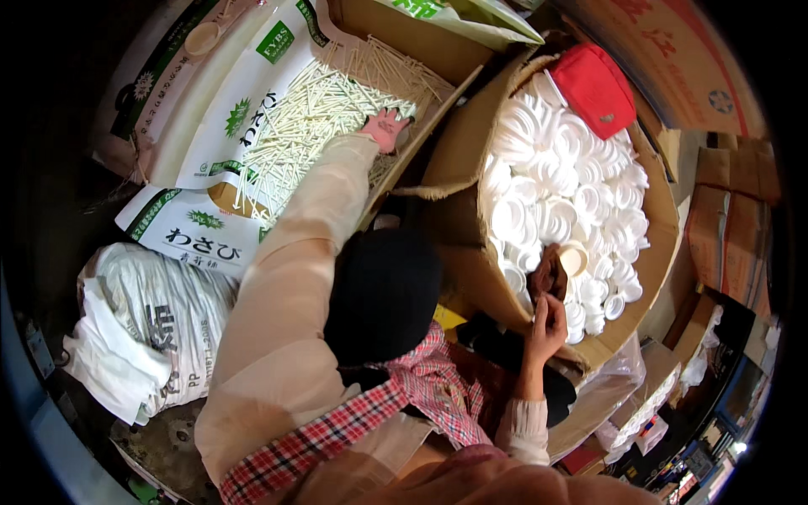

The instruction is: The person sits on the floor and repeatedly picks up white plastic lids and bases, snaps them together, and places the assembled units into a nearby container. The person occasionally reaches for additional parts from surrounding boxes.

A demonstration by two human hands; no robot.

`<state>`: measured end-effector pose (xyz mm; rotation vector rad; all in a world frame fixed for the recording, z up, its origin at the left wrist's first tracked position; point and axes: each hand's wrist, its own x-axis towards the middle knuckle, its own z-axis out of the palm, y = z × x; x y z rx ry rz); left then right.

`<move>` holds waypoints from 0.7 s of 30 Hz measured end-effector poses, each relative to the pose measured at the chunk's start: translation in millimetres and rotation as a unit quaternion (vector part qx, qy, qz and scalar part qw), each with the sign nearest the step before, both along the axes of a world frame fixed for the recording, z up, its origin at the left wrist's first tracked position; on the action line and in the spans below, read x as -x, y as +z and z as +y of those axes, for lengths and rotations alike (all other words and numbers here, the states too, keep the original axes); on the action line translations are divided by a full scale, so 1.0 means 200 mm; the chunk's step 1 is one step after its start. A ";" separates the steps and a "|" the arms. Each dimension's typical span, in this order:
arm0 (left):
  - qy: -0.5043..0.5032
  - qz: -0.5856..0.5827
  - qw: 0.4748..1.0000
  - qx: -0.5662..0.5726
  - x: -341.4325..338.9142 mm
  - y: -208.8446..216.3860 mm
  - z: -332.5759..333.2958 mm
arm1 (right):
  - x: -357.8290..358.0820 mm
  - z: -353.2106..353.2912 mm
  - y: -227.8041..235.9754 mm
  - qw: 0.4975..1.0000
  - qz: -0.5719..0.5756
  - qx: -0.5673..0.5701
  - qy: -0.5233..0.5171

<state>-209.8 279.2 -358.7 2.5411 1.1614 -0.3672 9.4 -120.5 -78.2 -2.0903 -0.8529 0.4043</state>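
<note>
My left arm reaches far forward to a cardboard box of thin pale sticks with small flat ends. My left hand, pinkish with dark fingertips, lies over the sticks at the box's right side, fingers spread. At the near edge of a carton of white round plastic caps, my right hand has its fingers pinched together. They meet the lower end of a dark brown crumpled thing, whose kind I cannot make out. Beside it among the white caps sits a cream-coloured round cap.
Printed white-and-green bags line and overhang the stick box. A red pouch rests on the far rim of the cap carton. A white woven sack stands at left. Stacked cartons stand at right.
</note>
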 end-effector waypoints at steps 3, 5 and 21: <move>-0.024 0.014 0.999 -0.017 -0.02 -0.17 0.00 | -0.02 0.01 -0.03 1.000 -0.014 0.012 0.007; 0.007 0.043 0.999 0.024 -0.10 0.11 -0.06 | 0.01 -0.03 -0.02 0.999 -0.013 0.022 -0.022; 0.291 0.064 0.905 -0.303 1.21 1.13 1.16 | 0.02 -0.01 -0.06 0.995 -0.095 0.016 -0.027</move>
